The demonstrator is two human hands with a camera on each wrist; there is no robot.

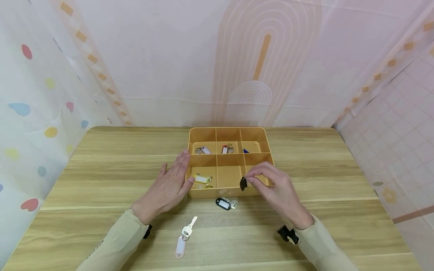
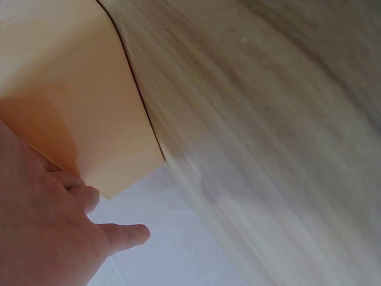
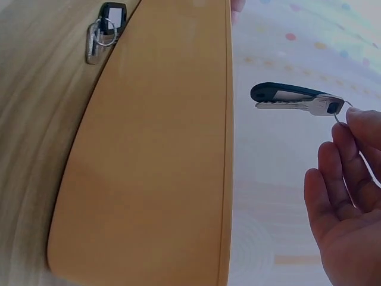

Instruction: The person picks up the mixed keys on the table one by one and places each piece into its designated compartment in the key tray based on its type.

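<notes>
Left forearm [image 1: 115, 241] slants in from near left; left hand [image 1: 167, 189] back up, fingers [image 1: 183, 162] extended toward the far side, thumb [image 1: 187, 186] angled right. Right forearm [image 1: 322, 242] enters from near right; right hand [image 1: 279, 186] pinches between thumb and forefinger [image 1: 262, 168], remaining fingers [image 3: 332, 173] loosely bent.

From my end I see a tan tray [image 1: 231, 171] flat on the table [image 1: 305, 158], six compartments in two rows. A silver key [image 3: 297, 105] and its black tag [image 1: 243, 183] hang by a ring from the right fingers [image 3: 334, 173], apart from the tray. A second black-tagged key set [image 1: 224, 204] lies just beside the front wall; nearer me rests a pale-tagged key [image 1: 187, 229]. Inside I make out a yellow tag [image 1: 202, 179] front left, a pale one [image 1: 205, 150] back left, a red one [image 1: 225, 149] back middle, something blue [image 1: 245, 151] back right.
</notes>
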